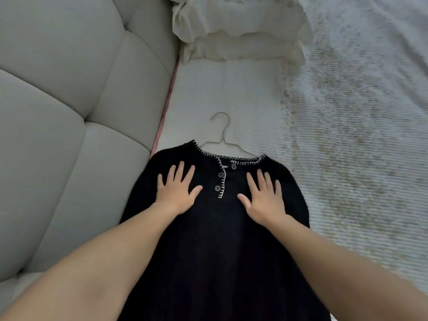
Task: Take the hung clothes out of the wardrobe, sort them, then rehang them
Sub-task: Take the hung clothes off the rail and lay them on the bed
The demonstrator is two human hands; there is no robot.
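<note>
Black top (215, 239) on hanger (222, 137) at bed's headboard edge; left hand (177, 188), right hand (264, 200) flat, fingers spread, gripping nothing. Smooth outward evenly.

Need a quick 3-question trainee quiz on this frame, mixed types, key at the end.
1. True or false: the black sweater lies flat on the bed with the wire hanger in its neckline.
2. What are the left hand and right hand doing? A) gripping the hanger B) pressing flat on the sweater's chest C) fastening buttons
3. Fill in: the hanger's hook points toward the white ____ at the head of the bed.

Key: 1 true; 2 B; 3 pillows
</note>
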